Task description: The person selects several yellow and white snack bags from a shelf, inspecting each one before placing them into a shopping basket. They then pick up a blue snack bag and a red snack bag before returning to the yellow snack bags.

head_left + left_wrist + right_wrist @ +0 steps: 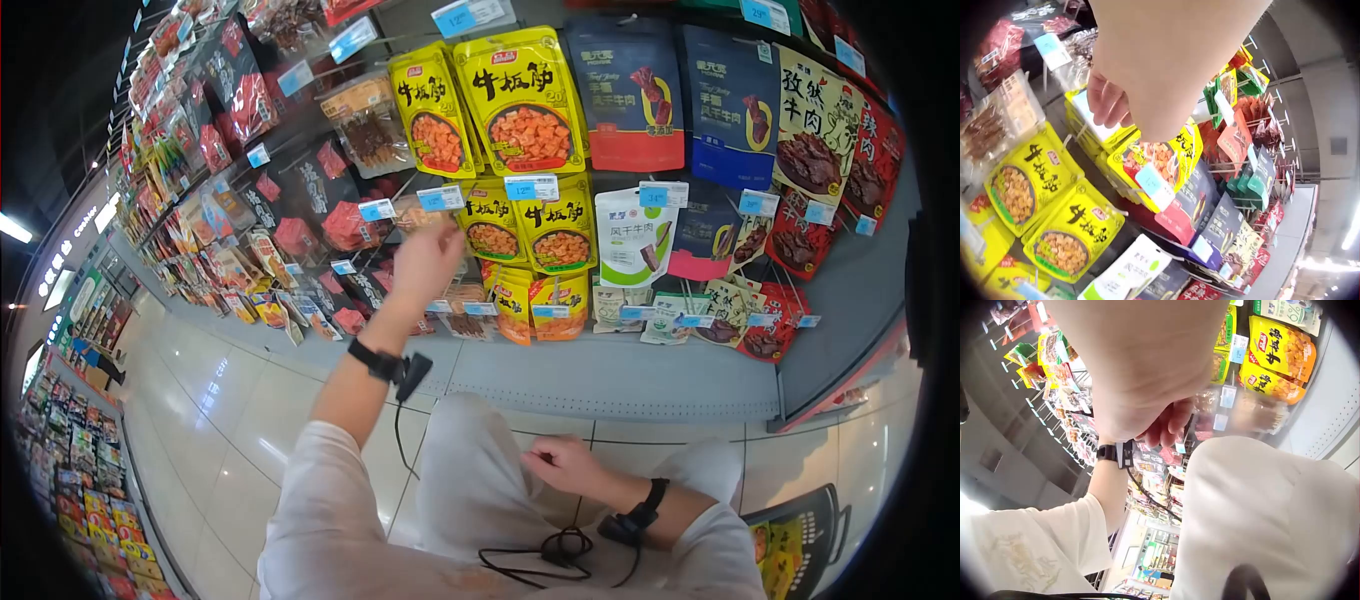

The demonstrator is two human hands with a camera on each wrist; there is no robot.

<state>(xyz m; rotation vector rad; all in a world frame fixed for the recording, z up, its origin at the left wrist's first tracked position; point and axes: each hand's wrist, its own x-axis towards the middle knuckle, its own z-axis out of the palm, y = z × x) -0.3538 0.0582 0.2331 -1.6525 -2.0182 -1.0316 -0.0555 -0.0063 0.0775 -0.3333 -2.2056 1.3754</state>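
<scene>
My left hand point(430, 262) is raised to the shelf, just below a blue-and-white price tag point(440, 198) on a hook. In the left wrist view its bent fingers point(1107, 103) overlap a price tag in front of yellow pouches; I cannot tell whether they grip anything. A clear packet of brown snack point(415, 212) hangs partly behind the hand. Right beside it are yellow beef snack pouches point(492, 238). My right hand point(565, 465) is low by my knee point(465, 440), fingers loosely curled with nothing in them.
Blue jerky pouches point(625, 95), a white-green pouch point(632, 240) and red pouches point(797, 235) hang to the right. Dark packs of red meat snacks point(335, 210) hang left. A grey shelf base point(620, 385) runs below. A black basket point(838, 530) with yellow packs stands lower right.
</scene>
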